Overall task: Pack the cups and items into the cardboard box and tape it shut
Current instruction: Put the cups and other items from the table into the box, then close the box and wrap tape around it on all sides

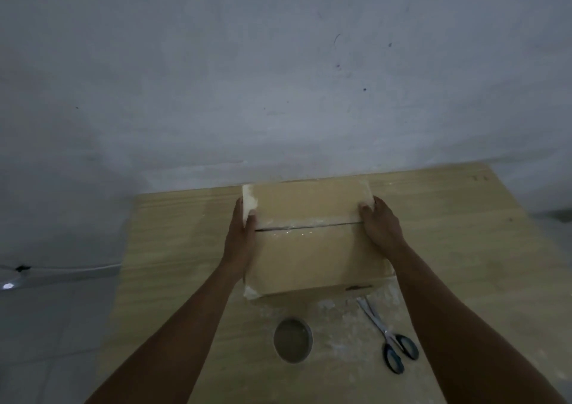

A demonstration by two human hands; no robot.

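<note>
Closed brown cardboard box (309,258) rests on pale wooden table (464,233). Left hand (243,242) and right hand (382,227) grip its opposite sides, thumbs on top.

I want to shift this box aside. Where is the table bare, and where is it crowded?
Bare wood on the table lies left of the cardboard box, beyond the left hand, and right of it, beyond the right hand. Crowded: the near strip, with tape roll and scissors.
</note>
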